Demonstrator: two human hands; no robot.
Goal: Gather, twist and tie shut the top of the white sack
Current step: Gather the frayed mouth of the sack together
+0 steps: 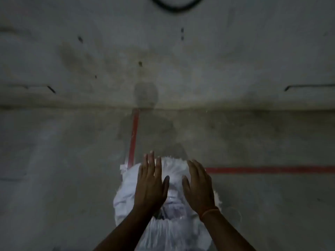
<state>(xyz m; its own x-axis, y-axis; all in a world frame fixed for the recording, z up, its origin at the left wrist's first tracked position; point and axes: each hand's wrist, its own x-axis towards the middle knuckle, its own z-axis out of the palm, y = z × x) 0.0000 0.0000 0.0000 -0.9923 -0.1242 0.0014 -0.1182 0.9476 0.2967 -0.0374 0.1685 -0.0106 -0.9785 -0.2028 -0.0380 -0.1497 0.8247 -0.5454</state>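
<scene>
1. The fingers (151,165) of the left hand (150,185) are stretched out flat and held close together, with the thumb set a little apart toward the middle; nothing is gripped by them.
2. The fingers (196,169) of the right hand (198,189) are likewise extended and slightly curved, the thumb angled inward; nothing is clasped.
3. Both palms are turned down and are held over the white sack (168,211), one on each side of its bunched top. Whether the palms press on the fabric or hang just above it cannot be told from this view.
4. A thin orange band (208,213) is worn at the right wrist.
5. The two bare forearms are seen entering from the bottom edge of the view, converging toward the sack.
6. The white sack is placed upright on the grey concrete floor (72,178), low in the middle of the view, directly in front of the person. Its top is gathered into pleats, and a frayed white edge (172,158) is seen beyond the fingertips.
7. Red lines (272,169) are painted on the floor; one runs away from the sack toward the wall, another runs off to the right.
8. A stained grey wall (217,60) is met by the floor farther off, and a dark looped cable (175,7) is seen blurred at the top.
</scene>
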